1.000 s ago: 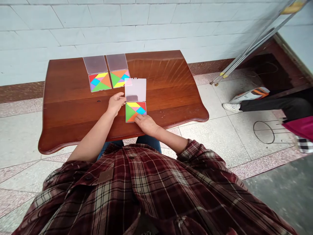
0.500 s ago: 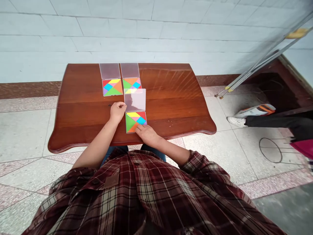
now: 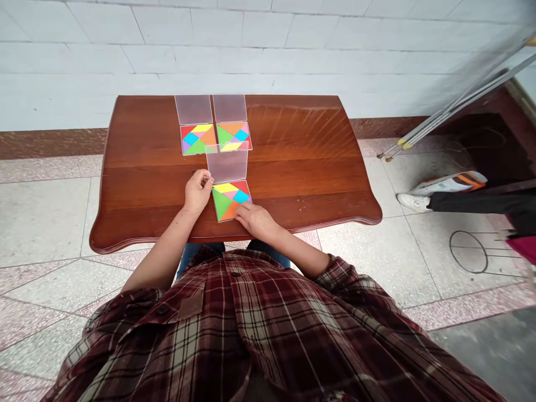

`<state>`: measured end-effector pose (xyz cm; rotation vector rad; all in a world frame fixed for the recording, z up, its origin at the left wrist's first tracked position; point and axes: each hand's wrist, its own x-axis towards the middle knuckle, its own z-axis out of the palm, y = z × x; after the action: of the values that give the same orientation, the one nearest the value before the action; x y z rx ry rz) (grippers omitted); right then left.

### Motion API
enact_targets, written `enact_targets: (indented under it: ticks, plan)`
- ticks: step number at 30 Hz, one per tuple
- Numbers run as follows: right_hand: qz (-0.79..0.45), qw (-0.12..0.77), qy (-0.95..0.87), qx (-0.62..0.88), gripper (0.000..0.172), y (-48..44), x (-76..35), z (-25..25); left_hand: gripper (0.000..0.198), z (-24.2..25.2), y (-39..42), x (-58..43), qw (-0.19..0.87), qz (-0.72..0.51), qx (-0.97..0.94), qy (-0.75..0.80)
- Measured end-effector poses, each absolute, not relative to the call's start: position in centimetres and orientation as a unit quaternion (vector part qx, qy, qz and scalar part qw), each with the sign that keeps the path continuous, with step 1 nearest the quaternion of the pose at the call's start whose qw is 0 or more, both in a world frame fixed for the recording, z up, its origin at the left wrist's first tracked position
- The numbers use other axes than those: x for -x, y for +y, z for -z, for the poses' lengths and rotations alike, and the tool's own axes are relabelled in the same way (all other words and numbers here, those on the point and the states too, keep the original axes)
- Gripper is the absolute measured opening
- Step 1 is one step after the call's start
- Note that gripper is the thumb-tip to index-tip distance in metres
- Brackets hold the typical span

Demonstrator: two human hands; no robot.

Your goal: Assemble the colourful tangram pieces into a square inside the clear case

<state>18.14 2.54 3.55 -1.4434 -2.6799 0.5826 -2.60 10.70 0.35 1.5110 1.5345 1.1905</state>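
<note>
A coloured tangram set [image 3: 230, 198] lies in an open clear case near the front edge of the wooden table [image 3: 301, 162]. Its clear lid [image 3: 227, 165] is hinged up behind it. My left hand [image 3: 197, 190] pinches the lid's lower left corner, fingers closed. My right hand [image 3: 255, 219] rests on the tray's front right corner, fingertips on the orange piece. Two more open tangram cases, the left one [image 3: 197, 138] and the right one [image 3: 233, 135], lie side by side at the back of the table, lids flat behind them.
A white tiled wall stands behind the table. To the right, another person's leg and white shoe [image 3: 412, 201] stretch over the floor beside a printed packet [image 3: 454, 181]. Metal poles [image 3: 456, 106] lean at the upper right, and a wire ring stand [image 3: 469, 251] sits on the tiles.
The near case's lid has tilted further up and back, its top edge now overlapping the two rear cases. My left hand has closed on the lid's corner. The view has shifted a little.
</note>
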Motion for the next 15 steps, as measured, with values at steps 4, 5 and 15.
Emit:
enact_targets:
  ticks: [4, 5, 15]
  plan:
    - [-0.227, 0.165, -0.786, 0.550, 0.024, 2.7, -20.1, -2.9, 0.034, -0.5, 10.5, 2.3, 0.330, -0.416, -0.592, 0.607]
    - [-0.230, 0.187, -0.762, 0.576, 0.023, 2.8, -20.5, -2.7, 0.036, -0.5, 10.6, 2.3, 0.331, -0.411, -0.593, 0.608]
    - [-0.264, 0.163, -0.698, 0.645, 0.032, 2.9, -19.7, -3.1, 0.012, -0.1, 10.2, 2.4, 0.296, -0.494, -0.544, 0.610]
